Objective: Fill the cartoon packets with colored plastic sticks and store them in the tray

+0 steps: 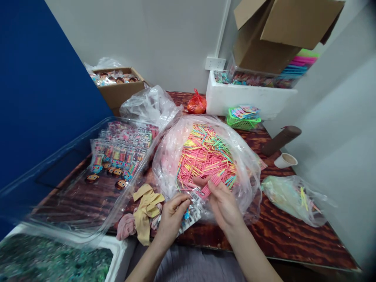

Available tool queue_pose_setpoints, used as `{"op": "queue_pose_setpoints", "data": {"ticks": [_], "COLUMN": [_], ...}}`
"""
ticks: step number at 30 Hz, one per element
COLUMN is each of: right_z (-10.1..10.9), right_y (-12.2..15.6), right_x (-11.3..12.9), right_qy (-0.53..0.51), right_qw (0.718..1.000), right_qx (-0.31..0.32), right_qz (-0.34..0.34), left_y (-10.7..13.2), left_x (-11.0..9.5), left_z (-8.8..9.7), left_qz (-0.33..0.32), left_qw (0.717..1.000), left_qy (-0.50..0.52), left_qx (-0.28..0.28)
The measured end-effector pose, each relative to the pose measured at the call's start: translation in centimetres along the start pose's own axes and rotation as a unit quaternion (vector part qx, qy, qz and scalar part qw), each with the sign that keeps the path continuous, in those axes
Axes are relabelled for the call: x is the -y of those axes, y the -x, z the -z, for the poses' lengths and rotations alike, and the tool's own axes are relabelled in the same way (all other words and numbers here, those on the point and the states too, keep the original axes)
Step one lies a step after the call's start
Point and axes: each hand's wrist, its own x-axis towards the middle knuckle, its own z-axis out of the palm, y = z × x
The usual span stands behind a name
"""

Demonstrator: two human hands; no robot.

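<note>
Pinched in the fingers of my left hand [173, 215] is a small clear printed packet [192, 213], held near the table's front edge. My right hand [225, 203] grips a short bundle of pink sticks [210, 187] at the mouth of that packet. Just beyond both hands lies a large open clear plastic bag [167, 156], full of loose thin sticks [205, 156] in pink, yellow, green and blue. Part of the packet is hidden behind my left fingers.
To the left, a clear plastic tub [117, 203] holds filled packets [120, 152]. Yellow and pink cloths [143, 211] lie beside it. On the right are a tied bag [289, 196], a paper cup [285, 160] and a green basket [242, 123]. Behind stands a white foam box [246, 98].
</note>
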Motion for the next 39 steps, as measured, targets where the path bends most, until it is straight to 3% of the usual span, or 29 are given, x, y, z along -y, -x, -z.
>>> {"op": "queue_pose_setpoints", "data": {"ticks": [2, 6, 8, 11, 15, 18, 21, 28, 31, 34, 39], "right_z": [0.2, 0.8, 1.0, 1.0, 0.7, 0.5, 0.3, -0.8, -1.4, -2.0, -3.4], "right_y": [0.6, 1.6, 2.1, 2.9, 3.5, 3.6, 3.6, 3.4, 3.0, 3.0, 3.2], "right_x": [0.1, 0.7, 1.1, 1.2, 0.8, 0.6, 0.5, 1.7, 1.8, 1.4, -0.1], "right_qy": [0.12, 0.319, 0.395, 0.507, 0.571, 0.581, 0.572, 0.507, 0.493, 0.496, 0.552], "right_qw": [0.992, 0.946, 0.916, 0.848, 0.763, 0.729, 0.729, 0.81, 0.826, 0.823, 0.773], "right_qx": [0.021, 0.036, 0.012, -0.01, -0.019, 0.002, 0.04, 0.091, 0.11, 0.1, 0.088], "right_qz": [0.009, 0.046, 0.07, 0.153, 0.303, 0.362, 0.374, 0.28, 0.25, 0.258, 0.3], "left_y": [0.0, -0.3, -0.4, -0.7, -1.2, -1.5, -1.6, -1.3, -1.3, -1.2, -1.1], "left_x": [-0.3, -0.9, -1.2, -1.6, -1.9, -2.2, -2.6, -3.3, -3.1, -2.9, -2.5], "left_z": [-0.1, -0.5, -0.7, -0.9, -0.3, 0.6, 1.3, 2.1, 2.6, 3.3, 4.5], "left_qz": [-0.015, -0.035, -0.033, -0.031, -0.022, 0.0, 0.012, -0.026, -0.047, -0.055, -0.024], "left_qw": [1.0, 0.999, 0.997, 0.994, 0.992, 0.992, 0.991, 0.993, 0.991, 0.991, 0.995], "left_qy": [0.005, 0.037, 0.064, 0.103, 0.126, 0.095, 0.035, -0.012, -0.029, -0.045, -0.046], "left_qx": [0.005, -0.01, -0.022, -0.022, 0.022, 0.087, 0.125, 0.117, 0.124, 0.109, 0.089]}}
